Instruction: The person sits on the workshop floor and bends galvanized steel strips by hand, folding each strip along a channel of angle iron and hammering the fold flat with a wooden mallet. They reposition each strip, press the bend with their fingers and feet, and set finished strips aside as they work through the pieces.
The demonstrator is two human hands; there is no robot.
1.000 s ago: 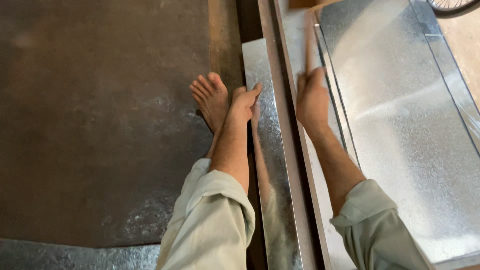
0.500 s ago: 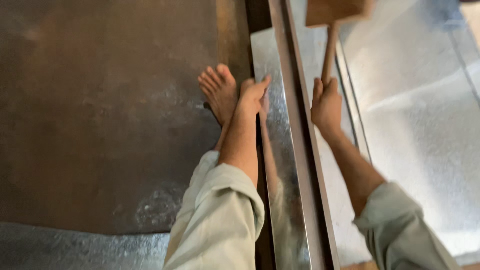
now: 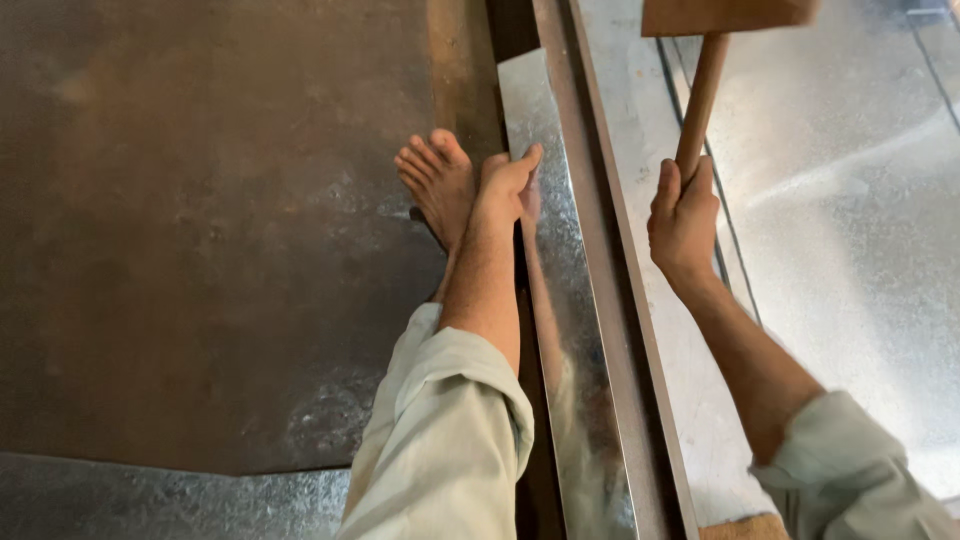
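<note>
My right hand (image 3: 683, 218) grips the wooden handle of a mallet (image 3: 702, 95), whose block head is raised at the top edge of the view. My left hand (image 3: 507, 183) presses flat against the folded edge of a shiny galvanized metal sheet (image 3: 556, 300) that hangs down beside a long dark steel rail (image 3: 610, 290). A bare foot (image 3: 437, 182) rests on the floor just left of my left hand. Both forearms wear pale rolled sleeves.
A wide galvanized sheet (image 3: 850, 220) lies flat to the right of the rail. Dark rusty flooring (image 3: 200, 230) fills the left side, with another shiny sheet (image 3: 150, 500) at the bottom left corner.
My right hand has lifted the mallet up from the sheet, bringing its head into view at the top. My left hand stays pressed on the folded sheet edge.
</note>
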